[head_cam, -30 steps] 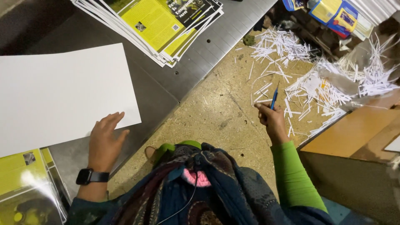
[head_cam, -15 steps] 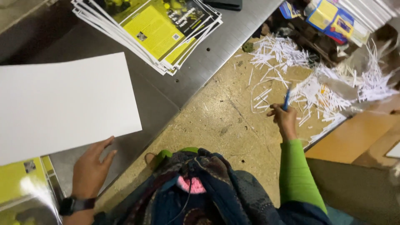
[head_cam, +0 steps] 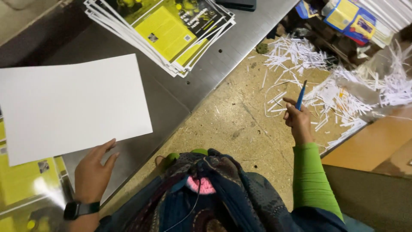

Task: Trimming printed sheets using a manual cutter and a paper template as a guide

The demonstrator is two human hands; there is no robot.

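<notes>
My left hand (head_cam: 95,172), with a dark watch on the wrist, lies flat on the grey metal table (head_cam: 169,105), fingers spread and touching the near edge of a large blank white sheet (head_cam: 71,105). My right hand (head_cam: 297,121), in a green sleeve, hangs out over the floor to the right of the table and grips a blue pen (head_cam: 301,95) that points up and away. A fanned stack of yellow and black printed sheets (head_cam: 171,32) rests at the far side of the table.
White paper strips (head_cam: 326,81) litter the speckled floor (head_cam: 240,124) to the right. A brown cardboard box (head_cam: 377,146) stands at the right edge. More yellow printed sheets (head_cam: 25,189) lie at the lower left. Blue and yellow packages (head_cam: 347,17) sit at the top right.
My left hand slid down and left along the white sheet's near edge. My right hand with the pen rose slightly and moved right over the floor.
</notes>
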